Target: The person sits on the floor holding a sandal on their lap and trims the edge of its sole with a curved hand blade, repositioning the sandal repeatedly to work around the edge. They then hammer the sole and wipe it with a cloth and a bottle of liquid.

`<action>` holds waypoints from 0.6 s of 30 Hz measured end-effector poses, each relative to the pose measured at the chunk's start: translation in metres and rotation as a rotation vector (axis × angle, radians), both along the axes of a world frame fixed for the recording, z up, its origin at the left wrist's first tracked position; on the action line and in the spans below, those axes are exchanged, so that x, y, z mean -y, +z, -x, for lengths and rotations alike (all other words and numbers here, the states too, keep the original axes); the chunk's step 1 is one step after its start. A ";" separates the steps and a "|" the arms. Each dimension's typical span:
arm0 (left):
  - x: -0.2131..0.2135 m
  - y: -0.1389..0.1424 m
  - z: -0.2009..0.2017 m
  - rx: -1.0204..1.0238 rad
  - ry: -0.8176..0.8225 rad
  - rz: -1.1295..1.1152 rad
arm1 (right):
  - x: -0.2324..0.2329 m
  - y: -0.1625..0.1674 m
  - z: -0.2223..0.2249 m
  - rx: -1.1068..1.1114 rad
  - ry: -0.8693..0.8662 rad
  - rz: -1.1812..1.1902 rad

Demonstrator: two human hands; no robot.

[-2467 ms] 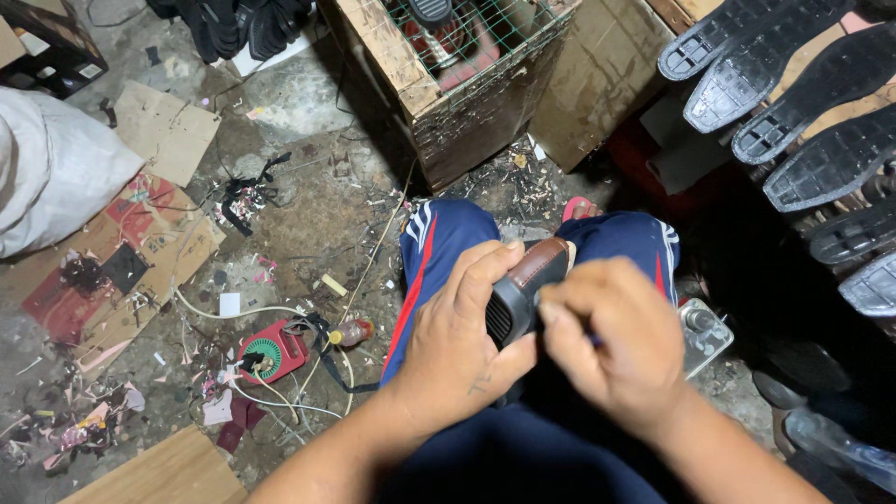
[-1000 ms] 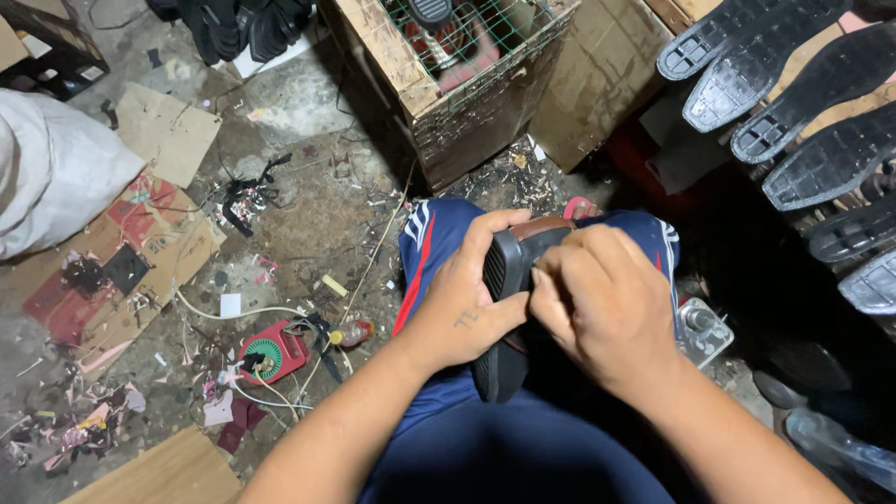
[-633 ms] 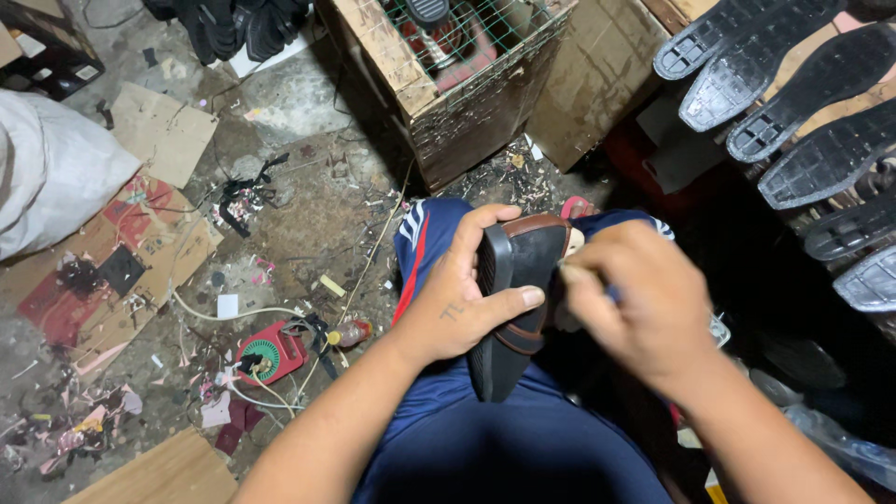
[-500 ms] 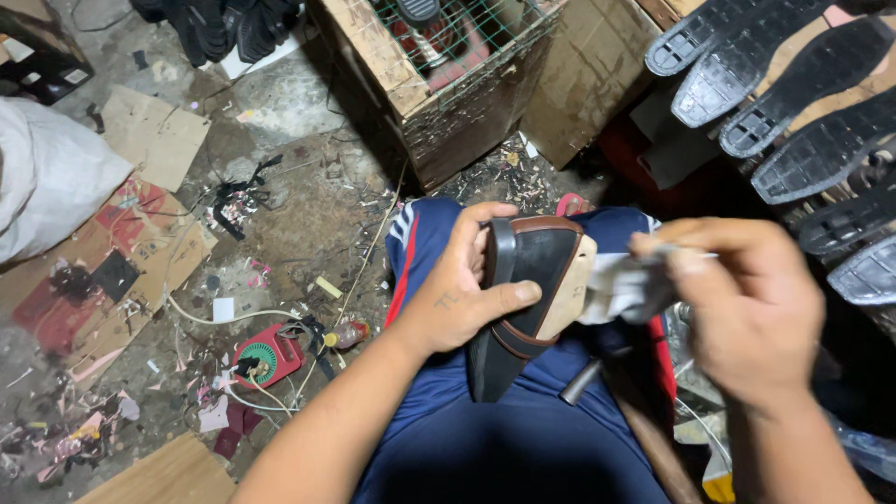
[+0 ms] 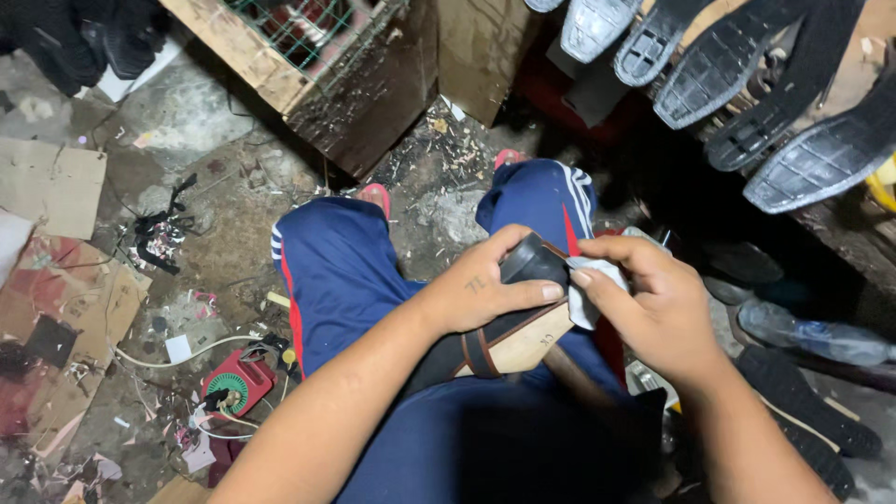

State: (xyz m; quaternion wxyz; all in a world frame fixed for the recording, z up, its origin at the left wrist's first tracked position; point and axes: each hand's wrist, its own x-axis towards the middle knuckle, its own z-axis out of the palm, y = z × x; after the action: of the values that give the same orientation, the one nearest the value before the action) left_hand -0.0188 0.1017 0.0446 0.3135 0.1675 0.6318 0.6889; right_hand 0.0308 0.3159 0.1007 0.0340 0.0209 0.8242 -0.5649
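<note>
Right hand (image 5: 653,308) has returned, pinching a white cloth (image 5: 588,294) against the shoe (image 5: 509,322) the left hand (image 5: 481,294) grips.

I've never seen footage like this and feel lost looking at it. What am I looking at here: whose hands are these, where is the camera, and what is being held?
The camera sits on a person's head and looks down at their lap, so the two bare hands are their own. The left hand grips a dark shoe with a pale tan sole, resting over the blue trousers. The right hand presses a small white cloth against the shoe's rounded end. Below is a dirty floor strewn with scraps, cardboard and a small red device with a white cable. A wooden crate with wire mesh stands ahead, and black shoe soles hang at the upper right.
</note>
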 end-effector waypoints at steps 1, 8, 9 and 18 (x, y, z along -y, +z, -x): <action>-0.001 0.000 0.000 0.027 -0.007 -0.002 | -0.001 -0.003 0.000 -0.065 0.051 -0.045; -0.003 0.004 0.003 -0.100 -0.025 0.135 | 0.003 -0.011 0.015 -0.393 0.245 -0.318; -0.003 0.005 0.003 -0.096 -0.023 0.138 | 0.004 -0.009 0.017 -0.442 0.275 -0.381; -0.008 0.010 0.003 -0.089 -0.044 0.211 | -0.011 0.016 0.022 -0.409 0.543 -0.460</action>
State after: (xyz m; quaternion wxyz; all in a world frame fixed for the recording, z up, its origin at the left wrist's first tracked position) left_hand -0.0219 0.1095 0.0550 0.3161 0.1777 0.7103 0.6033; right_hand 0.0092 0.3265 0.1163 0.0117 -0.3031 0.8943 -0.3290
